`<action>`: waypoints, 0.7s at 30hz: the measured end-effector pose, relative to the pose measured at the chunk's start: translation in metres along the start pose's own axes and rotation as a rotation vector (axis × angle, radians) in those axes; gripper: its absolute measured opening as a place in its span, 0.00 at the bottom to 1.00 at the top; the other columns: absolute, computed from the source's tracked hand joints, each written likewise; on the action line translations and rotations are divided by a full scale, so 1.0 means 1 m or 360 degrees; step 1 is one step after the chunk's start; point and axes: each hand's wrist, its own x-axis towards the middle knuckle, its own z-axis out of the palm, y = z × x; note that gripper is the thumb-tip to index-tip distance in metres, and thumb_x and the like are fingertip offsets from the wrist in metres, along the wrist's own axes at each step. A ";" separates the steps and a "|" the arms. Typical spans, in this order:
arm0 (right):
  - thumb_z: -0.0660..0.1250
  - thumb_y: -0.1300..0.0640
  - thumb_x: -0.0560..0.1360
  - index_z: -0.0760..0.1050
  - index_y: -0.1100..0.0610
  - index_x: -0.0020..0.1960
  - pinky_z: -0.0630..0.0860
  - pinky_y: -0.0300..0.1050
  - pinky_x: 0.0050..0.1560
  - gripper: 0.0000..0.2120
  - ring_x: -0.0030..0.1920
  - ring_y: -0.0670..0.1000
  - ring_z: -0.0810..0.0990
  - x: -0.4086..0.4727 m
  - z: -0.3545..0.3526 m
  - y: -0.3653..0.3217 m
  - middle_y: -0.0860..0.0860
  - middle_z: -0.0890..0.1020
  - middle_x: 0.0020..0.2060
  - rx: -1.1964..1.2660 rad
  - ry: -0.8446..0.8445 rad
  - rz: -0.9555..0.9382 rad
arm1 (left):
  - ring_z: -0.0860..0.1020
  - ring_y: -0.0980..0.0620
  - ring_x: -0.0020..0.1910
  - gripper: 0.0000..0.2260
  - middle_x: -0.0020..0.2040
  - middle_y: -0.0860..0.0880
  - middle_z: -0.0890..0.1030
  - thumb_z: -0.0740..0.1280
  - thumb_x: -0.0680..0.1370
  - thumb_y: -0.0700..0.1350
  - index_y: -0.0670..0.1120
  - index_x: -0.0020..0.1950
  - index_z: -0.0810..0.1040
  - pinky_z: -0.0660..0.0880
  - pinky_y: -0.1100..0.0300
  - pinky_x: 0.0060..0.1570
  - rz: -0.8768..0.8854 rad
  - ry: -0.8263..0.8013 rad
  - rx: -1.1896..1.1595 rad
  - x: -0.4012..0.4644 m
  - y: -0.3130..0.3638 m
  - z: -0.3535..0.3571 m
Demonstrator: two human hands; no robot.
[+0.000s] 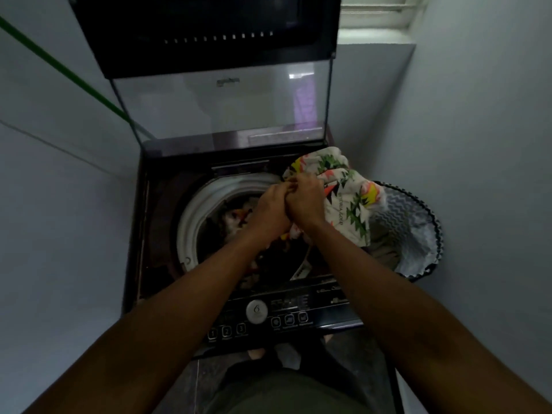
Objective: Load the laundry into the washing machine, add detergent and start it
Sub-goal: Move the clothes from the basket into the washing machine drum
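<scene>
I'm looking down on a top-load washer [143, 234] w/ its glass lid [221, 106] up, leaning back toward the wall. Both my hands are together over the right side of the drum opening, touching each other. Left hand [270, 209] has its fingers curled into a patterned cloth [343, 189], white w/ green, orange & yellow shapes; right hand [304, 201] grips the same cloth just beside it, fingers closed round a bunch of fabric. The cloth bulges up behind & right of the hands, hanging across the washer's right edge toward the basket [418, 234]. That basket sits right next to the washer on its right, zigzag lining showing, w/ some drab fabric at its bottom. Inside the drum [191, 222] there's already a dark heap of clothes w/ a bit of white & orange; can't tell the items apart, too dim. Control panel [286, 315] runs along the near edge: 1 round knob, small buttons marked 1, 2, 3 on the left. A green line [59, 67] crosses the left wall diagonally.
</scene>
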 end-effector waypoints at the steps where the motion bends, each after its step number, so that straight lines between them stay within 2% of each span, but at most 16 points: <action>1: 0.57 0.55 0.66 0.80 0.56 0.52 0.70 0.54 0.56 0.20 0.55 0.61 0.73 0.002 -0.008 0.005 0.58 0.78 0.52 -0.0082 0.0098 -0.0058 | 0.72 0.44 0.64 0.29 0.65 0.42 0.73 0.74 0.70 0.43 0.43 0.70 0.72 0.68 0.55 0.63 0.0013 -0.0008 -0.0013 0.005 0.005 0.005; 4: 0.61 0.52 0.70 0.73 0.52 0.67 0.64 0.59 0.65 0.25 0.68 0.63 0.64 0.010 -0.030 0.023 0.58 0.70 0.67 -0.0390 0.0109 -0.0022 | 0.73 0.45 0.64 0.29 0.64 0.43 0.74 0.75 0.70 0.44 0.45 0.70 0.72 0.69 0.58 0.62 0.0088 -0.0038 -0.0054 0.019 0.017 0.022; 6: 0.67 0.52 0.70 0.65 0.51 0.73 0.59 0.65 0.68 0.31 0.73 0.64 0.56 0.015 -0.039 0.039 0.59 0.60 0.74 -0.0475 -0.0043 0.0145 | 0.71 0.48 0.65 0.31 0.66 0.44 0.73 0.74 0.70 0.43 0.46 0.71 0.71 0.68 0.60 0.64 0.0115 -0.0075 -0.0042 0.027 0.026 0.032; 8: 0.70 0.53 0.70 0.57 0.50 0.76 0.58 0.66 0.69 0.38 0.74 0.65 0.54 0.017 -0.044 0.058 0.58 0.53 0.77 -0.0485 -0.0234 0.0283 | 0.70 0.48 0.67 0.33 0.68 0.45 0.71 0.73 0.70 0.44 0.47 0.74 0.68 0.68 0.56 0.68 0.0135 -0.0109 -0.0028 0.032 0.035 0.041; 9: 0.69 0.52 0.70 0.55 0.49 0.77 0.59 0.65 0.69 0.40 0.73 0.65 0.56 0.017 -0.046 0.069 0.58 0.53 0.77 -0.0430 -0.0304 0.0304 | 0.70 0.47 0.68 0.34 0.68 0.45 0.71 0.72 0.69 0.46 0.48 0.74 0.67 0.69 0.52 0.68 0.0137 -0.0127 0.0003 0.036 0.037 0.046; 11: 0.68 0.50 0.70 0.54 0.45 0.76 0.66 0.64 0.65 0.38 0.69 0.65 0.64 0.017 -0.051 0.084 0.58 0.63 0.73 -0.0282 -0.0317 0.0266 | 0.69 0.44 0.69 0.37 0.70 0.45 0.69 0.69 0.67 0.50 0.50 0.76 0.64 0.71 0.48 0.66 0.0127 -0.0144 0.0082 0.043 0.038 0.054; 12: 0.67 0.50 0.70 0.57 0.44 0.75 0.71 0.63 0.61 0.36 0.65 0.65 0.69 0.017 -0.053 0.089 0.58 0.68 0.68 -0.0263 -0.0273 0.0202 | 0.69 0.43 0.70 0.38 0.72 0.44 0.68 0.69 0.67 0.51 0.50 0.76 0.63 0.71 0.46 0.66 0.0113 -0.0151 0.0115 0.045 0.038 0.058; 14: 0.67 0.49 0.71 0.63 0.45 0.70 0.77 0.58 0.52 0.29 0.58 0.62 0.75 0.017 -0.058 0.092 0.56 0.73 0.62 -0.0378 -0.0176 0.0032 | 0.66 0.41 0.73 0.40 0.75 0.42 0.63 0.73 0.67 0.51 0.50 0.77 0.61 0.69 0.45 0.68 0.0090 -0.0175 0.0181 0.048 0.040 0.061; 18: 0.63 0.56 0.77 0.73 0.56 0.62 0.75 0.52 0.45 0.15 0.52 0.61 0.76 0.025 -0.063 0.082 0.59 0.74 0.56 -0.0617 -0.0077 -0.0242 | 0.62 0.40 0.75 0.44 0.78 0.41 0.59 0.73 0.70 0.51 0.51 0.80 0.54 0.68 0.44 0.69 0.0110 -0.0200 0.0328 0.052 0.036 0.065; 21: 0.64 0.60 0.75 0.77 0.62 0.56 0.74 0.49 0.43 0.11 0.47 0.59 0.78 0.031 -0.060 0.068 0.59 0.77 0.51 -0.0448 -0.0175 -0.0369 | 0.66 0.39 0.72 0.43 0.74 0.40 0.64 0.71 0.70 0.48 0.53 0.80 0.52 0.68 0.43 0.68 0.0117 -0.0131 0.0218 0.050 0.033 0.060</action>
